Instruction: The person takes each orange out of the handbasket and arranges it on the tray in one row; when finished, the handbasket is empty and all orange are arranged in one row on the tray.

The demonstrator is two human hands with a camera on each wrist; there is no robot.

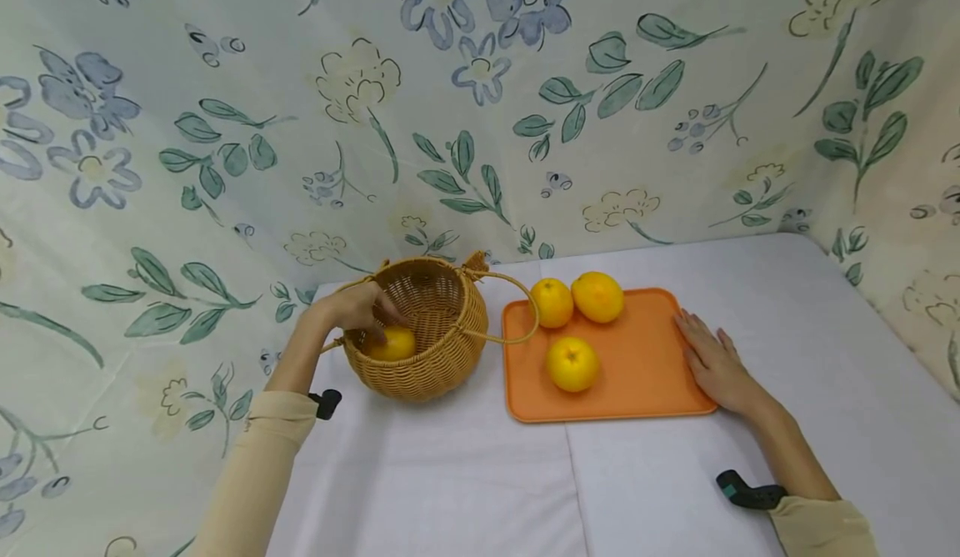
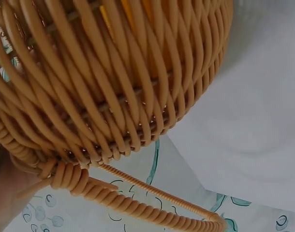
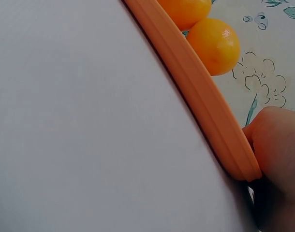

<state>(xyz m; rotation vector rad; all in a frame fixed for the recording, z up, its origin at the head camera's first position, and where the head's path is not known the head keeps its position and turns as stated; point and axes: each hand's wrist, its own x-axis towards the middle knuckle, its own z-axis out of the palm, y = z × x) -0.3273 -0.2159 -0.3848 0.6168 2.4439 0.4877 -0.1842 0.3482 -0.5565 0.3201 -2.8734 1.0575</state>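
Observation:
My left hand (image 1: 372, 308) reaches down into a round wicker basket (image 1: 427, 378). Its fingers curl over an orange (image 1: 395, 344) low inside, near the front left wall. The left wrist view shows mostly the basket's weave (image 2: 113, 96), with orange colour glimpsed through the gaps. On the right, my right hand (image 1: 716, 365) rests along the short edge of an orange tray (image 1: 645, 373), fingers extended. In the right wrist view, part of that hand (image 3: 278, 150) touches the tray's corner. One orange (image 1: 572, 364) sits on the tray, with another orange (image 1: 552, 303) and a longer yellow-orange fruit (image 1: 597, 297) behind it.
The basket's right handle (image 1: 517, 340) leans out over the tray's left edge. A white cloth (image 1: 465, 474) covers the table under both. Behind hangs a floral curtain (image 1: 480, 173), close to the back edge.

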